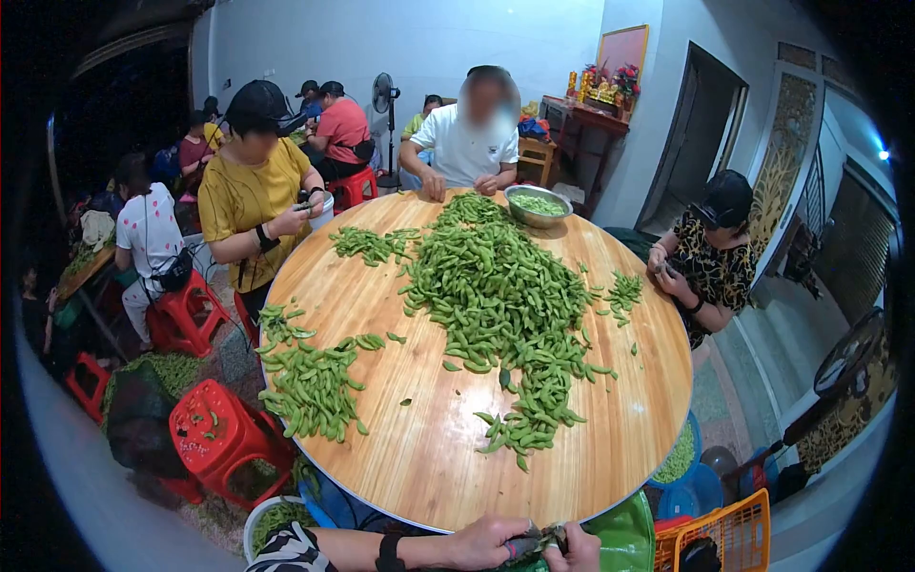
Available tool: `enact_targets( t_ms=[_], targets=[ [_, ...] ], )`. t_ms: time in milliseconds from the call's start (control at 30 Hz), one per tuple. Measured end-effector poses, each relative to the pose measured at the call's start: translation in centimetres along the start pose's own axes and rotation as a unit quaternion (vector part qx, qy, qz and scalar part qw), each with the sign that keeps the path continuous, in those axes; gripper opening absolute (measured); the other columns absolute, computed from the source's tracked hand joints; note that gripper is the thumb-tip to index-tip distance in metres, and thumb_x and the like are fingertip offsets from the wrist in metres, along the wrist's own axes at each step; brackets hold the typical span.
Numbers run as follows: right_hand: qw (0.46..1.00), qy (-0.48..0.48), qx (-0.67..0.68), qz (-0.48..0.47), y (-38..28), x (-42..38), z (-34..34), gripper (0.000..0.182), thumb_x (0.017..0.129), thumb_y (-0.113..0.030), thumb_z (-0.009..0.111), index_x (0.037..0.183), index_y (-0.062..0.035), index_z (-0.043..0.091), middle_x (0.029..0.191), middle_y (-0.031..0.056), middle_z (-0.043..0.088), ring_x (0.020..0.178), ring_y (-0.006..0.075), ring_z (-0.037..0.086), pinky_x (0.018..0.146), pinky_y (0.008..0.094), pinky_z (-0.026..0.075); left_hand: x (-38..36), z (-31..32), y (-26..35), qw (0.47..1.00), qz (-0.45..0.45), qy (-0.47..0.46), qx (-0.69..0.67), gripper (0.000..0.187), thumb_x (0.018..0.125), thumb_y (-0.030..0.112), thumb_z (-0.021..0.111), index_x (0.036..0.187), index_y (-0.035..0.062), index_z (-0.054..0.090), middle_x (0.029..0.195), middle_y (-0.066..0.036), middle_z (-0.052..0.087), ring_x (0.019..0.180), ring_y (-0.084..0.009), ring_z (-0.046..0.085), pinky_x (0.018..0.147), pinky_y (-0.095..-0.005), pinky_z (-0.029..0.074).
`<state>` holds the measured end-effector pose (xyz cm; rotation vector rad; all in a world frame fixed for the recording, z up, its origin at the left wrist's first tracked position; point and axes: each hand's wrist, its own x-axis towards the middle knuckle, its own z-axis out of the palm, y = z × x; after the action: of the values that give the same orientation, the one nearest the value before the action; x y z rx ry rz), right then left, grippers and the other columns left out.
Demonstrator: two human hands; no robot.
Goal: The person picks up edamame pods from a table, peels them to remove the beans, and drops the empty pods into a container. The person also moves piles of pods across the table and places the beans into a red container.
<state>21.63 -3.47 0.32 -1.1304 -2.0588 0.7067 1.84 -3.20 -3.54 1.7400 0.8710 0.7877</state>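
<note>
My left hand point(484, 542), with a black band point(390, 551) on its wrist, is just past the near edge of the round wooden table point(419, 477). Its fingers are pinched together, with dark wrappings showing around the fingertips. Close against it, my right hand point(576, 549) is closed too, thumb and fingers meeting the left fingertips. Something small and dark green sits between them; I cannot tell what it is. Beyond the hands, a large heap of green soybean pods point(496, 276) covers the table's middle, its nearest tail point(529, 419) reaching toward me.
Smaller pod piles lie at the left point(315, 386). A metal bowl of shelled beans point(538, 206) stands at the far rim. Co-workers stand or sit around the table. Red stools point(214, 429), a white bucket point(276, 520), an orange crate point(734, 534) and a blue basin point(691, 493) crowd the floor.
</note>
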Motion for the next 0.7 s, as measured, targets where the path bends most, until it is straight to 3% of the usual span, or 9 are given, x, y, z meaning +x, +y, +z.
enact_targets(
  t_ms=[200,300,467,700],
  targets=[
    [0.999,0.014,0.022,0.023,-0.9,0.0,-0.4,0.009,0.079,0.0,0.058,0.088,-0.0018,0.055,0.063,0.0134,0.052,0.054,0.0289,0.054,0.051,0.0349,0.045,0.1,0.0,0.5,0.998,0.02,0.03,-0.058,0.028,0.083,0.008,0.054,0.11,0.0031,0.056,0.078,-0.019,0.058,0.07,-0.0327,0.06,0.065,-0.0383,0.047],
    [1.0,0.015,0.006,0.007,-1.3,0.2,-0.6,0.008,0.079,-0.001,0.059,0.084,-0.0025,0.054,0.062,0.0128,0.05,0.052,0.0287,0.053,0.05,0.0353,0.043,0.2,0.0,0.1,0.999,-0.038,-0.025,-0.012,0.028,0.083,0.01,0.055,0.11,0.0029,0.055,0.078,-0.019,0.057,0.069,-0.0325,0.059,0.064,-0.0367,0.047],
    [1.0,0.002,-0.012,-0.009,-1.2,-0.7,-0.6,0.011,0.076,-0.001,0.062,0.083,-0.0037,0.053,0.063,0.0126,0.05,0.054,0.0301,0.054,0.05,0.0366,0.043,0.6,0.1,0.5,0.999,0.013,-0.026,-0.023,0.028,0.076,0.011,0.056,0.101,0.0012,0.05,0.079,-0.022,0.053,0.074,-0.0396,0.056,0.064,-0.0412,0.044],
    [0.993,0.003,-0.084,-0.079,-2.1,-1.2,-0.7,0.025,0.071,-0.002,0.064,0.095,-0.0041,0.056,0.073,0.0135,0.055,0.063,0.0324,0.058,0.055,0.0388,0.047,1.3,1.6,0.0,0.999,-0.01,-0.05,0.0,0.027,0.074,0.009,0.053,0.097,-0.0003,0.042,0.082,-0.026,0.049,0.082,-0.0474,0.05,0.068,-0.0499,0.039]
  ],
)
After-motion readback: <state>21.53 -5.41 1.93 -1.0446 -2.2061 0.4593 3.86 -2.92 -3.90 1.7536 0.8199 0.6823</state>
